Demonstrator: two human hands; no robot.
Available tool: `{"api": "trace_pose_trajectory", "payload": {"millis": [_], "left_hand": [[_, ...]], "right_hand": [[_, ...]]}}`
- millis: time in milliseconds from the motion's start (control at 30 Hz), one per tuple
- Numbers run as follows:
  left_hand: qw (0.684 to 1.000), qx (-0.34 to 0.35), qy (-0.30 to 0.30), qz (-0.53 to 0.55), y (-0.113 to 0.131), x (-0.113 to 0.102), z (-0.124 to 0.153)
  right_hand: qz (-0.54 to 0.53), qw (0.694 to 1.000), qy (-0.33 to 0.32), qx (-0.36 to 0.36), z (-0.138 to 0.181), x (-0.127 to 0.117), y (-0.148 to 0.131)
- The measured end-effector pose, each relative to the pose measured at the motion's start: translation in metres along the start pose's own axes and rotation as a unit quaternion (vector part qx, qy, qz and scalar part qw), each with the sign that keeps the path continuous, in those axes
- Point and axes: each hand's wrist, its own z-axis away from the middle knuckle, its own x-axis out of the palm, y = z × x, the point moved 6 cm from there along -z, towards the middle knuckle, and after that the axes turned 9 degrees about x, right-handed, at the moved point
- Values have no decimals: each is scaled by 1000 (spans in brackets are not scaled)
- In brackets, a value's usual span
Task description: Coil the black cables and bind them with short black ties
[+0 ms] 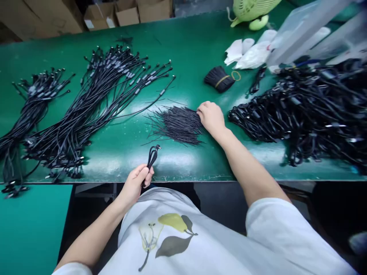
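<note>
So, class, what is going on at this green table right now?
A person sits at the green table. The left hand grips a folded black cable near the table's edge. The right hand rests on a loose pile of thin black ties. Straight cables lie spread to the left, and a tangled heap of cables sits to the right.

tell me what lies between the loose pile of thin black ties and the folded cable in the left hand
Only bare green table, as the head view shows. The left hand holds the folded cable at the table's near edge; the tie pile lies just beyond.
</note>
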Motion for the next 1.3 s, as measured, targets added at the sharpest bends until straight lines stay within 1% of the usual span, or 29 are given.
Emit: {"api": "trace_pose_trajectory", "payload": {"millis": [67,167,267,333,367,400,433,467,500,533,567,600,633,667,700,733,767,800,833,867,900,933,1000,1067,1100,1200,1233,1300], "left_hand": [[1000,8,3,8,2,1,0],[1000,17,9,19,2,1,-1],[999,24,9,28,1,1,-2],[999,26,5,35,0,3,-3],[999,25,1,40,-1,5,-3],[999,22,-6,48,-2,7,-4],[998,19,-15,57,-3,9,-5],[997,19,-23,68,-4,11,-5],[996,22,-28,78,-5,12,-6],[996,28,-29,83,-6,12,-6],[996,39,-25,82,-5,11,-6],[996,52,-16,73,-5,8,-6],[996,67,-5,55,-4,4,-5],[996,85,6,25,-3,0,-4],[994,104,17,-18,-1,-6,-3],[989,125,25,-74,0,-10,-2],[979,147,27,-138,2,-14,-1],[965,166,24,-202,2,-17,0],[949,177,19,-260,2,-19,1],[936,177,11,-305,-1,-20,1],[929,167,0,-330,-4,-22,0],[931,150,-12,-333,-9,-23,0],[955,103,-43,-276,-19,-24,2],[982,61,-68,-168,-26,-22,5],[990,39,-74,-116,-28,-22,7],[996,-41,-82,-17,-34,-22,12],[994,-69,-86,2,-37,-21,14],[989,-115,-91,31,-40,-21,17]], "right_hand": [[15,999,33,9,2,0,1],[26,994,102,37,15,-17,6],[2,991,124,56,30,-36,5],[-54,988,135,50,47,-45,-9],[-99,985,135,31,58,-47,-23],[-155,980,122,-2,72,-46,-42],[-218,971,90,-44,88,-42,-64],[-283,954,43,-87,105,-36,-89],[-343,931,-17,-123,123,-28,-114],[-391,908,-66,-137,139,-20,-135],[-427,888,-101,-136,153,-13,-151],[-448,877,-120,-128,164,-7,-162],[-454,874,-123,-124,173,-4,-170],[-445,878,-114,-132,178,-4,-174],[-417,891,-93,-154,182,-6,-177],[-372,907,-60,-190,184,-10,-180],[-315,918,-17,-240,185,-16,-183],[-252,919,30,-303,188,-23,-187],[-191,906,71,-371,191,-28,-192],[-138,883,102,-437,194,-32,-197],[-97,855,119,-496,198,-34,-202],[-65,827,122,-545,200,-36,-206],[-17,789,109,-604,202,-39,-212],[27,762,95,-641,205,-41,-216],[49,749,91,-654,207,-42,-218],[105,717,94,-683,216,-44,-225],[119,709,95,-688,220,-44,-227],[141,704,99,-689,226,-44,-231]]}}
